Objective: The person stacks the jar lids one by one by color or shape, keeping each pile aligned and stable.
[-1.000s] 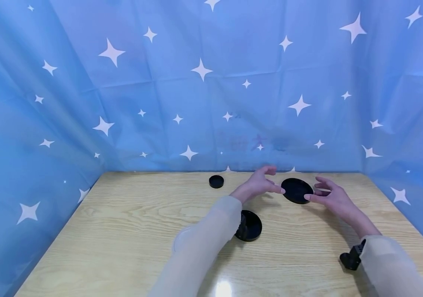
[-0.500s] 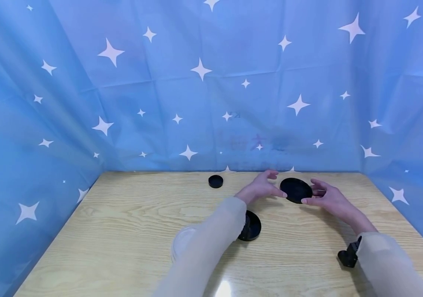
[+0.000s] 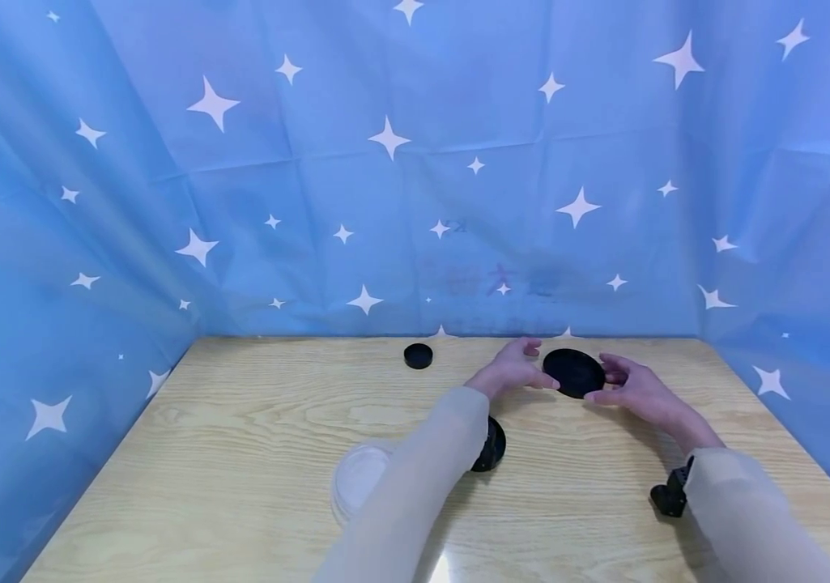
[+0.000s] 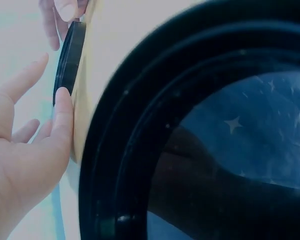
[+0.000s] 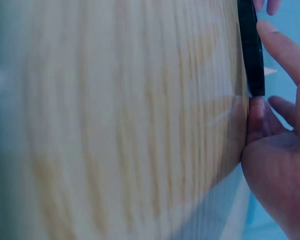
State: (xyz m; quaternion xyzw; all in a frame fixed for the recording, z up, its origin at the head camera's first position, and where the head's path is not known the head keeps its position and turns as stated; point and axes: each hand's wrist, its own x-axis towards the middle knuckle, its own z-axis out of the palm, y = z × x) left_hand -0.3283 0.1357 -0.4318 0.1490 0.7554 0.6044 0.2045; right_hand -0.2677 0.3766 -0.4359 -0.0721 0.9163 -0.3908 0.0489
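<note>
A flat, round black dish (image 3: 572, 373) lies near the back right of the table, between both hands. My left hand (image 3: 515, 369) is at its left side, thumb tip right at the rim and fingers spread loosely behind it. At the right side, my right hand (image 3: 635, 392) has its thumb at the near rim and its fingers bent loosely beside the edge. In the left wrist view the dish (image 4: 70, 62) appears edge-on between the two hands. The right wrist view shows the dish (image 5: 251, 50) right at the right hand's fingertips.
A second round black dish (image 3: 496, 445) is partly hidden by the left forearm and sleeve. Left of that sleeve lies a clear round lid-like piece (image 3: 356, 482). A small black round dish (image 3: 418, 355) sits at the back of the wooden table (image 3: 240, 453), before a starry blue curtain (image 3: 312, 202).
Both hands have closed in on the black dish, the left moving right and the right moving left, so the gaps at its rim have narrowed. The dish itself has stayed put.
</note>
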